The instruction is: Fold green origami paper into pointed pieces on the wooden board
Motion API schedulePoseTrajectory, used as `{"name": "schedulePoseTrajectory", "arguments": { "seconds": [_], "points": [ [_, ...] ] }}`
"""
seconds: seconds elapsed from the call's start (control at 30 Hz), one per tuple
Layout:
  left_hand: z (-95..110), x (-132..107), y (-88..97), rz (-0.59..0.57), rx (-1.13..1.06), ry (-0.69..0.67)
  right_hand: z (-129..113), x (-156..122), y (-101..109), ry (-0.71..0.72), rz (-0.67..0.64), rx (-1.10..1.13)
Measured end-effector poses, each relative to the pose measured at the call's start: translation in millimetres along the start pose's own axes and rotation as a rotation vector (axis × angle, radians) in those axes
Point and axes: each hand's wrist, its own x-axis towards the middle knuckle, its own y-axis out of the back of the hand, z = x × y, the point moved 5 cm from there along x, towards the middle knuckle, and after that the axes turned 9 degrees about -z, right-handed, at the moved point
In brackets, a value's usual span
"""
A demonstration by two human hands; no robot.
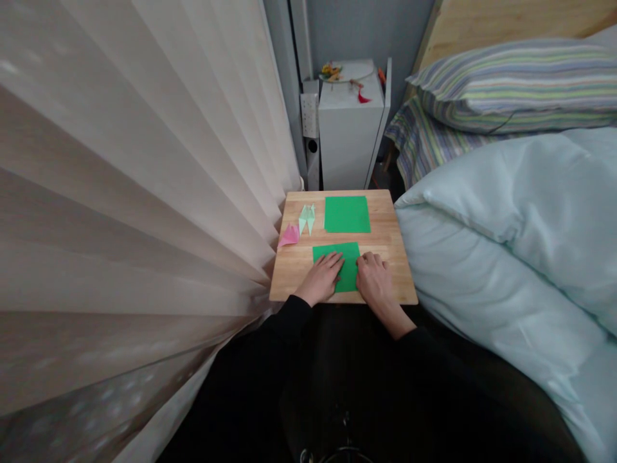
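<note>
Your left hand (322,278) lies flat, fingers stretched out and close together, pressing down on the left part of a green paper sheet (348,267) near the front edge of the wooden worktop (390,257). Your right hand (375,278) rests palm down on the sheet's right edge, fingers loosely curled; neither hand grips the paper, both only press on it. A second green sheet (347,214) lies flat farther back on the worktop, apart from the first. To its left sit a pale green folded paper figure (307,217) and a pink folded one (289,236), close together. A curtain (144,193) hangs at your left, a bed with a light blue duvet (520,244) at your right.
</note>
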Motion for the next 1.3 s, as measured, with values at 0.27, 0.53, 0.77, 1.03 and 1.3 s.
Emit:
{"name": "schedulePoseTrajectory", "arguments": {
  "seconds": [0.27, 0.53, 0.77, 1.03, 1.3],
  "points": [
    [2, -8, -4.2, -0.252, 0.149, 0.026, -6, -4, -17, 0.352, -0.179, -0.044],
    [23, -20, 1.0, -0.27, 0.135, -0.009, -10, -24, -24, 0.296, -0.264, -0.169],
    [19, -19, 28.4, -0.147, 0.025, 0.117, 3, -11, 7, 0.207, -0.316, -0.124],
    [7, -18, 36.0, 0.071, 0.14, 0.356, 12, 9, 7, 0.014, -0.277, -0.124],
    [71, -30, 4.7, 0.188, 0.419, 0.357, 11, 15, -4, -0.119, -0.262, -0.075]
  ]
}}
